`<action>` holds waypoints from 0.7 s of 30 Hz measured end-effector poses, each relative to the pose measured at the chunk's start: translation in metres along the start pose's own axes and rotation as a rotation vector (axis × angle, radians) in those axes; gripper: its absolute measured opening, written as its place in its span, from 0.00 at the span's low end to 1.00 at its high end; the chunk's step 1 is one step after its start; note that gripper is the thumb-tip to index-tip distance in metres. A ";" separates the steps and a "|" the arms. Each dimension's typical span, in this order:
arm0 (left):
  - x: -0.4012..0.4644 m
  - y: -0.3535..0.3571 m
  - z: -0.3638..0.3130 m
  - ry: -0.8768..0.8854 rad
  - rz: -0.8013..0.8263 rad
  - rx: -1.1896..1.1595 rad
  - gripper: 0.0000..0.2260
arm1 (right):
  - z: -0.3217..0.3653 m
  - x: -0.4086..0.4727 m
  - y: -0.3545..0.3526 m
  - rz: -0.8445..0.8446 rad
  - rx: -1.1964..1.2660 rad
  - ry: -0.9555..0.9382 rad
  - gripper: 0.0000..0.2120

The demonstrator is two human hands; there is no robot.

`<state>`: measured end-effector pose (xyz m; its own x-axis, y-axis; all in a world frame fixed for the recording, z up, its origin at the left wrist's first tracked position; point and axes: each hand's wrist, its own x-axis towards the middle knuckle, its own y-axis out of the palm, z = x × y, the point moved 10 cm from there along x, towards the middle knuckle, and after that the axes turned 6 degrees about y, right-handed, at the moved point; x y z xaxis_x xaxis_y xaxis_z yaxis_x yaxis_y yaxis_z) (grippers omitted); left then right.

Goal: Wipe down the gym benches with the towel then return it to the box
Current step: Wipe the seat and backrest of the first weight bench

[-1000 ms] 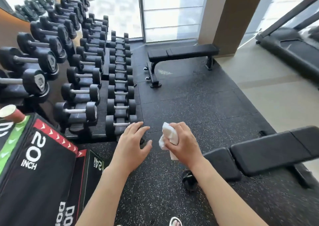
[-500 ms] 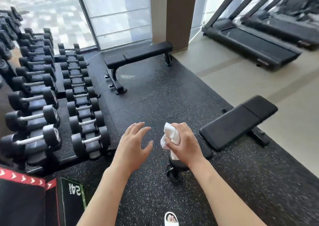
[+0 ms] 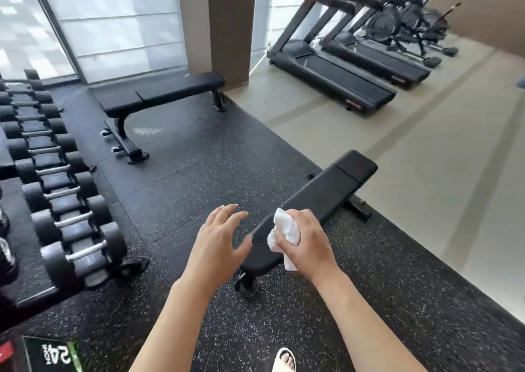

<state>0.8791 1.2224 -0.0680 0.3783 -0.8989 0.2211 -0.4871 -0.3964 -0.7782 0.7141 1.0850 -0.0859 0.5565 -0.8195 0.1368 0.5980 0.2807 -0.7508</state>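
The towel [image 3: 285,231] is bunched in my right hand [image 3: 305,239], fingers curled round it, a corner hanging below my palm, held over the near end of the closer bench [image 3: 321,198]. It looks light, soft and limp, so I judge a flat pad under the palm would wipe better than a loose end. My left hand [image 3: 218,242] hovers beside it, fingers spread and empty. Both forearms reach forward. The second bench [image 3: 162,93] stands far left by the window.
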 end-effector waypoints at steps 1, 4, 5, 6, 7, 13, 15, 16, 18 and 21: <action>0.000 0.000 -0.003 0.008 -0.005 -0.003 0.24 | -0.001 0.000 -0.005 -0.008 -0.011 0.004 0.25; 0.006 -0.002 -0.009 0.016 -0.020 -0.009 0.24 | -0.004 0.003 -0.018 -0.030 -0.031 0.008 0.24; 0.010 -0.002 -0.011 0.014 -0.023 -0.011 0.24 | -0.004 0.005 -0.021 -0.034 -0.035 0.005 0.24; 0.013 -0.002 -0.013 0.013 -0.026 -0.012 0.24 | -0.005 0.007 -0.025 -0.039 -0.039 0.000 0.24; 0.017 -0.002 -0.015 0.013 -0.031 -0.015 0.24 | -0.007 0.009 -0.029 -0.044 -0.042 -0.006 0.24; 0.042 0.014 -0.028 -0.003 -0.051 -0.029 0.24 | -0.033 0.031 -0.046 -0.034 -0.050 -0.012 0.24; 0.050 0.023 -0.032 -0.017 -0.060 -0.023 0.23 | -0.045 0.041 -0.050 -0.017 -0.050 -0.022 0.24; 0.054 0.027 -0.034 -0.026 -0.066 -0.015 0.23 | -0.051 0.047 -0.051 -0.006 -0.049 -0.029 0.24; 0.061 0.035 -0.038 -0.052 -0.083 0.005 0.23 | -0.063 0.061 -0.053 0.024 -0.045 -0.049 0.24; 0.073 0.048 -0.045 -0.116 -0.116 0.026 0.23 | -0.079 0.086 -0.057 0.070 -0.022 -0.093 0.24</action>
<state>0.8475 1.1294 -0.0627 0.5195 -0.8195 0.2419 -0.4152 -0.4896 -0.7667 0.6817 0.9592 -0.0823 0.6482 -0.7480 0.1425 0.5438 0.3239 -0.7742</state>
